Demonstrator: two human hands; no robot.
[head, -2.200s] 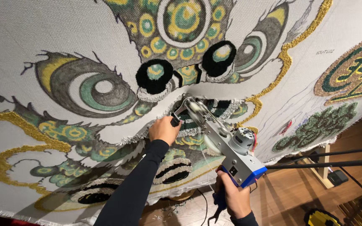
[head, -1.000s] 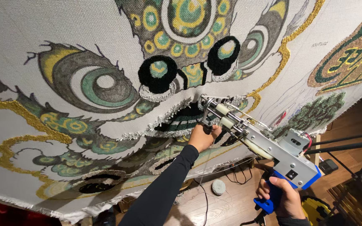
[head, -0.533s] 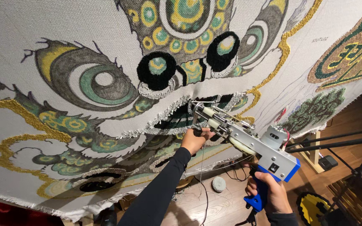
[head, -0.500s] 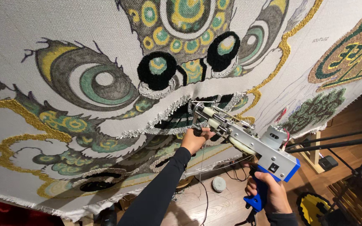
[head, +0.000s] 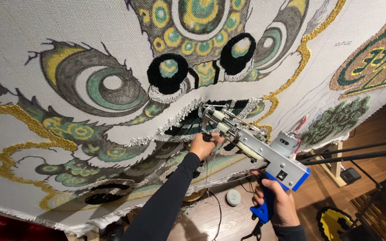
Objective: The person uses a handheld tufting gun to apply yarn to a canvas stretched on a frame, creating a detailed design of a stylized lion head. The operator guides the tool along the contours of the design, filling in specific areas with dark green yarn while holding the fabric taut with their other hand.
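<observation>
My left hand (head: 202,145) is closed around the black front handle of the tufting gun (head: 253,145), fingers curled fully about it, just below the gun's needle end. My right hand (head: 277,206) is wrapped tight around the blue rear grip (head: 264,209), below the gun's grey metal body and its blue-edged switch box. The gun tilts upward to the left, its tip pressed against the stretched tufting cloth (head: 32,35), at the dark green and black tufted patch (head: 193,122) beneath the two black pile circles (head: 168,71). Left of the gun lies a large green-and-grey painted eye (head: 108,85); right of it runs a gold tufted line (head: 304,49). Below the gun, a small round grey object (head: 234,197) sits on the wooden floor (head: 371,129).
</observation>
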